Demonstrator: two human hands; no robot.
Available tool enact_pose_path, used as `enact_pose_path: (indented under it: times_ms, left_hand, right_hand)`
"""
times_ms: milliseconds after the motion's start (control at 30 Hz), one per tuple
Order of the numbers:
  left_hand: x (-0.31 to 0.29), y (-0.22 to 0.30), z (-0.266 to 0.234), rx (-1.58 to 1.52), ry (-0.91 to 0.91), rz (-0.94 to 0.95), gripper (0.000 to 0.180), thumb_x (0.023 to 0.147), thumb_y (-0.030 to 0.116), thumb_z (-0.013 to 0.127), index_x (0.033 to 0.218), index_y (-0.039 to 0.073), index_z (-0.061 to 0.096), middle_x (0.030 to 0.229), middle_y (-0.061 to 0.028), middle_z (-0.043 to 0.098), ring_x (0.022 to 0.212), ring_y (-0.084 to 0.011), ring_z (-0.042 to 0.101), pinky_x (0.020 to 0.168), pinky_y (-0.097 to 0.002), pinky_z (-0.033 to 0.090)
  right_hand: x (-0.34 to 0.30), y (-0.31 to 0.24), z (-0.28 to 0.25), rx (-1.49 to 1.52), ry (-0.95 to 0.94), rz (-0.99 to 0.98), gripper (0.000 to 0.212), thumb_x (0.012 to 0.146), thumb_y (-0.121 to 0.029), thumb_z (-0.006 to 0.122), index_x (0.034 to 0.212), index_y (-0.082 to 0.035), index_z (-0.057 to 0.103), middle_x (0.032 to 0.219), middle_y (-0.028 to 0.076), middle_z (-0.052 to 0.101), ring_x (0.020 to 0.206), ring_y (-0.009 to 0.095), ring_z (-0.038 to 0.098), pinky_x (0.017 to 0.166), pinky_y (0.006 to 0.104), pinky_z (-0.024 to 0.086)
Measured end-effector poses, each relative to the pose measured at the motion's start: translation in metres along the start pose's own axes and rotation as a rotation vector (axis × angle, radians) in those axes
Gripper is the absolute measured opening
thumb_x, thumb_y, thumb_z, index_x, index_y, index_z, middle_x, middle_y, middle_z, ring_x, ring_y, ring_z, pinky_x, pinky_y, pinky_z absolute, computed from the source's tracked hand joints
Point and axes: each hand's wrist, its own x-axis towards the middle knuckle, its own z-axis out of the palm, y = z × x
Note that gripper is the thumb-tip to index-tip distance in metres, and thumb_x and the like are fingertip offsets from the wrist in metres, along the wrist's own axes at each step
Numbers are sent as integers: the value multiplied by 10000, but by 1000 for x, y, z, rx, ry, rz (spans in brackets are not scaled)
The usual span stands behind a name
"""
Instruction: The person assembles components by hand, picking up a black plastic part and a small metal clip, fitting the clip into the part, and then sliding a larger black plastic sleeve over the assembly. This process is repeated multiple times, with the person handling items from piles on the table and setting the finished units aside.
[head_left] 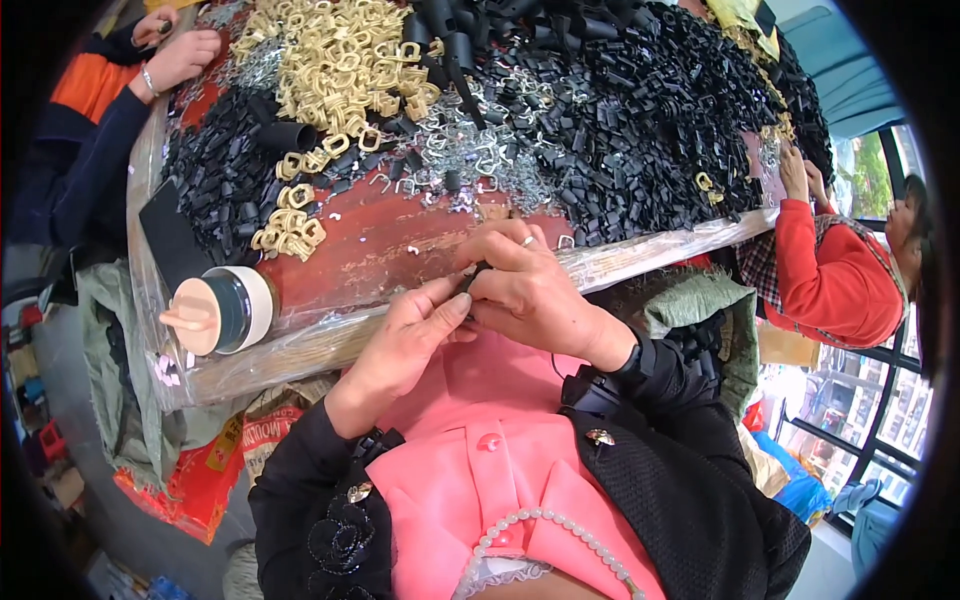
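Note:
Both my hands meet just in front of the table's near edge, fingers pinched around a small black plastic piece (478,272). My left hand (408,335) grips it between thumb and forefinger. My right hand (540,288), with a ring on one finger, closes on it from the other side. Fingers hide most of the piece, so its exact shape cannot be made out. Beyond my hands lie silver wire loops (475,150), a heap of small black plastic pieces (630,150) and cream-coloured plastic buckles (345,70).
A lidded cup (235,310) stands at the table's left corner, beside a black flat panel (175,235). The wooden table edge (300,360) is wrapped in clear film. One co-worker's hand (185,60) is at the far left; another person in red (835,270) works at the right.

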Motion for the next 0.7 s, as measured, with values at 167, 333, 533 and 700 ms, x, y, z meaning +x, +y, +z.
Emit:
enact_pose_path:
  times_ms: [167,333,533,700]
  left_hand:
    - [9,1,1,-149,-4,3,303,862,193,488,1089,-6,470,984,-48,558,806,-84,537,717,-222,449]
    - [13,2,-9,-209,21,17,287,848,156,500,1083,-5,466,1005,-113,564,790,-122,565,710,-233,474]
    - [14,1,-5,-202,29,29,287,847,154,500,1082,-7,466,1005,-134,565,780,-125,569,693,-229,483]
    - [13,2,-3,-218,36,13,283,840,161,519,1067,-4,484,985,-97,573,764,-101,556,695,-219,462]
  right_hand:
    - [-4,11,1,44,247,-65,182,611,-38,639,772,-72,561,926,51,523,871,249,490,733,340,362]
    - [-32,48,-34,-319,124,118,126,656,-89,622,764,-68,560,827,48,528,759,248,516,670,347,387]
    - [-38,73,-43,-413,-163,312,107,715,-149,589,716,-52,543,753,76,508,638,273,517,558,358,397]
    - [-28,79,-28,-566,4,457,127,735,-159,586,695,-49,537,743,81,506,610,281,517,511,351,400]
